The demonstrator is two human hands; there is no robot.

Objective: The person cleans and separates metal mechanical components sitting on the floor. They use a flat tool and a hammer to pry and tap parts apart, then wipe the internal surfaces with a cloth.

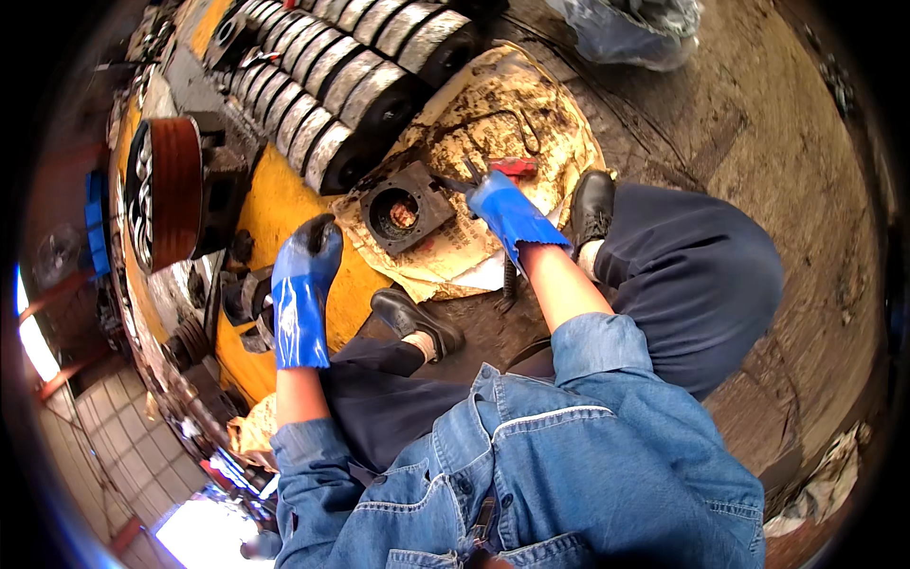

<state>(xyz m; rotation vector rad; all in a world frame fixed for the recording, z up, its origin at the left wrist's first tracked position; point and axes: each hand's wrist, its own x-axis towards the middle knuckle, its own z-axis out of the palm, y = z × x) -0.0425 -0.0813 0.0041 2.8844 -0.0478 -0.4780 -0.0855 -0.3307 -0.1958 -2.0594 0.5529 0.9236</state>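
Observation:
A dark, square metal block (434,196) with a large round bore lies on a greasy, yellowish sheet of paper (479,254). Something copper-coloured (404,212) shows inside the bore. At the block's upper right corner is my right hand (502,201) in a blue rubber glove, its fingers bent around a slim dark piece that I cannot make out. A red object (515,168) lies just beyond those fingers. My left hand (308,261), gloved in blue with blackened fingertips, hovers or rests over a yellow surface (282,204); its grip is hard to read.
Rows of ribbed metal cylinders (327,71) stand at the far left. Nearer left is a big reddish-brown drum-shaped part (176,190). A clear plastic bag (630,28) sits at the back. My black shoes (417,322) flank the paper, and a crumpled cloth (823,484) lies lower right.

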